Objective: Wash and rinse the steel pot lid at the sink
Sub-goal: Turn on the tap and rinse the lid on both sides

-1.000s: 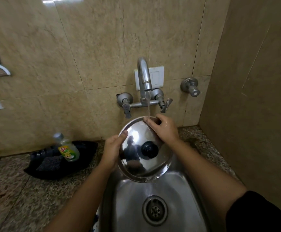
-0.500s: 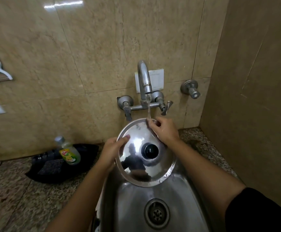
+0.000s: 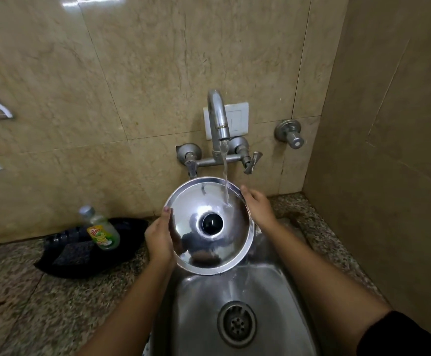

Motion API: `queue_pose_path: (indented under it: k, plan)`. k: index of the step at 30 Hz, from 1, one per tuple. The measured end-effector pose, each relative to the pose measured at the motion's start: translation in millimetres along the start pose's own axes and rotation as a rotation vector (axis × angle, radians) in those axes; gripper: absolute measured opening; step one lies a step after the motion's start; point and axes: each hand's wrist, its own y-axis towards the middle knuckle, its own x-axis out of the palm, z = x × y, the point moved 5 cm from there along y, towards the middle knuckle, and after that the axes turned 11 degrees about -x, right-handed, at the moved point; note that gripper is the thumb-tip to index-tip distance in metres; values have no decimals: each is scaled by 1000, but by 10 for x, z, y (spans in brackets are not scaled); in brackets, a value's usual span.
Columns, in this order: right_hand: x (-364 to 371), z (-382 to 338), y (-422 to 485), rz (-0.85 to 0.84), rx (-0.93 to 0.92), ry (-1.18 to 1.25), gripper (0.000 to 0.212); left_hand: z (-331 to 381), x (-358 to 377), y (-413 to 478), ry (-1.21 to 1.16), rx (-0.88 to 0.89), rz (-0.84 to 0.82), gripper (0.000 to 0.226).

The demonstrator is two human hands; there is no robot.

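The round steel pot lid (image 3: 217,250) with a black knob (image 3: 212,222) is held tilted over the back of the steel sink (image 3: 204,309), its top facing me. My left hand (image 3: 159,238) grips its left rim, thumb on the top face. My right hand (image 3: 259,209) holds the right rim from behind. Water from the tap (image 3: 218,119) falls in a thin stream onto the lid's upper right part and runs off the lower edge into the basin.
A dish-soap bottle (image 3: 101,229) leans on a black tray (image 3: 80,253) left of the sink on the granite counter (image 3: 24,304). The drain (image 3: 237,323) lies below the lid. Tiled walls close in behind and at the right, with a separate valve (image 3: 290,134).
My right hand has slid from the lid's top edge down to its right rim. The lid has tipped more upright, and the stream now hits its face.
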Motion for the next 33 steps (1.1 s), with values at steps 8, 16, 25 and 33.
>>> queue_pose_path:
  k: [8, 16, 25, 33]
  plan:
    - [-216, 319, -113, 54, 145, 187, 23, -155, 289, 54, 44, -1, -16, 32]
    - [-563, 368, -94, 204, 217, 253, 17, -214, 707, 4, 90, -23, -101, 39]
    - [-448, 201, -183, 92, 40, 70, 20, -339, 315, -47, 55, -9, -121, 39]
    - [-245, -183, -35, 95, -82, 68, 38, -83, -109, 1, 54, 58, -69, 29]
